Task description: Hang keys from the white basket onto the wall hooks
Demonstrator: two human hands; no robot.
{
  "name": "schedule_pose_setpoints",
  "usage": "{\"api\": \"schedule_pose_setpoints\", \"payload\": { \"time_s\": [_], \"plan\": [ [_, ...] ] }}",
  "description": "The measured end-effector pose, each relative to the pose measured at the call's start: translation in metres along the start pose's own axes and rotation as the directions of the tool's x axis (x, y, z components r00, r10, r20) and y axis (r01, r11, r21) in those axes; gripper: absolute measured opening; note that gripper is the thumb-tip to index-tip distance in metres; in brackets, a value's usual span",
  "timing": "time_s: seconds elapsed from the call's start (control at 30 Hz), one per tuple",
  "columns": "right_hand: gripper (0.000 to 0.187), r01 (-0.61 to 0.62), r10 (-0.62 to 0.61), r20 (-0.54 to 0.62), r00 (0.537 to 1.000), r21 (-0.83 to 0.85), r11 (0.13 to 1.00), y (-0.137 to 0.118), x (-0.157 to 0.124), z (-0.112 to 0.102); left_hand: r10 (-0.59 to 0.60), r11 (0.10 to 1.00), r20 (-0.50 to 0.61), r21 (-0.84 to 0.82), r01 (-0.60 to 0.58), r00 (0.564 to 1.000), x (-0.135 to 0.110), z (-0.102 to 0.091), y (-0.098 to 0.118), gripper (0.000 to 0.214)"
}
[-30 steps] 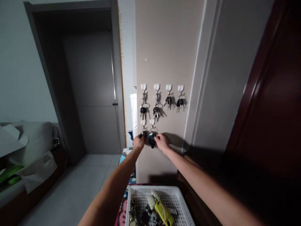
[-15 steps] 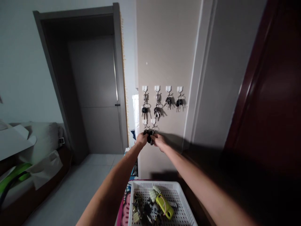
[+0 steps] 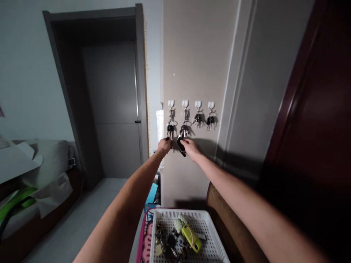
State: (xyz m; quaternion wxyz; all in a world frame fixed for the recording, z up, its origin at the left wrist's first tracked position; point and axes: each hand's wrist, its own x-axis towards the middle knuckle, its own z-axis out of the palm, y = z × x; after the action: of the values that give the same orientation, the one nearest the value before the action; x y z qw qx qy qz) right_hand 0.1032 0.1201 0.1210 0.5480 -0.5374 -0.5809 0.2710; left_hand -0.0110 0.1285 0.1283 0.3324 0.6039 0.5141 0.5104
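Observation:
My left hand (image 3: pixel 164 145) is closed at the wall, just under the leftmost key bunch (image 3: pixel 170 128). A small dark piece shows at its fingertips, too hidden to name. To its right, my right hand (image 3: pixel 191 147) pinches a black key fob (image 3: pixel 181 144), which tilts against the wall below the second key bunch (image 3: pixel 184 130). The lower pair of white hooks is covered by my hands. Above, a row of several white hooks (image 3: pixel 185 103) carries key bunches, including a third (image 3: pixel 197 118) and a rightmost one (image 3: pixel 210 120).
Below my arms stands a white perforated basket (image 3: pixel 215 230) holding a yellow-green item (image 3: pixel 192 238), keys and small trinkets. A brown curved wooden piece (image 3: pixel 226 215) is beside it. A grey door (image 3: pixel 112 91) is at left, a dark red one (image 3: pixel 309 109) at right.
Both hands have moved up the wall and farther apart, the right one carrying the black fob. They now cover the lower hooks, which showed above them before.

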Motion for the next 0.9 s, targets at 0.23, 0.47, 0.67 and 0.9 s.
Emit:
{"api": "schedule_pose_setpoints", "payload": {
  "time_s": [0.23, 0.47, 0.67, 0.9],
  "plan": [
    [0.020, 0.118, -0.092, 0.344, 0.934, -0.056, 0.991, 0.001, -0.041, -0.024, -0.021, 0.950, 0.419, 0.290, -0.112, 0.908, -0.047, -0.010, 0.002, 0.014],
    [0.019, 0.037, 0.181, 0.589, 0.787, -0.339, 0.940, 0.085, -0.141, -0.031, -0.328, 0.894, 0.753, 0.443, -0.071, 0.570, -0.135, 0.002, -0.080, 0.015],
    [0.015, 0.245, -0.019, 0.595, 0.804, -0.303, 0.921, 0.070, -0.101, -0.026, -0.117, 0.773, 0.687, 0.516, -0.368, 0.718, -0.118, 0.008, -0.068, 0.013],
    [0.030, 0.245, -0.347, -0.184, 0.920, -0.419, 0.874, -0.045, 0.035, -0.016, 0.139, 0.911, -0.194, 0.409, -0.049, 0.971, 0.008, -0.007, 0.039, 0.040]
  ]
}}
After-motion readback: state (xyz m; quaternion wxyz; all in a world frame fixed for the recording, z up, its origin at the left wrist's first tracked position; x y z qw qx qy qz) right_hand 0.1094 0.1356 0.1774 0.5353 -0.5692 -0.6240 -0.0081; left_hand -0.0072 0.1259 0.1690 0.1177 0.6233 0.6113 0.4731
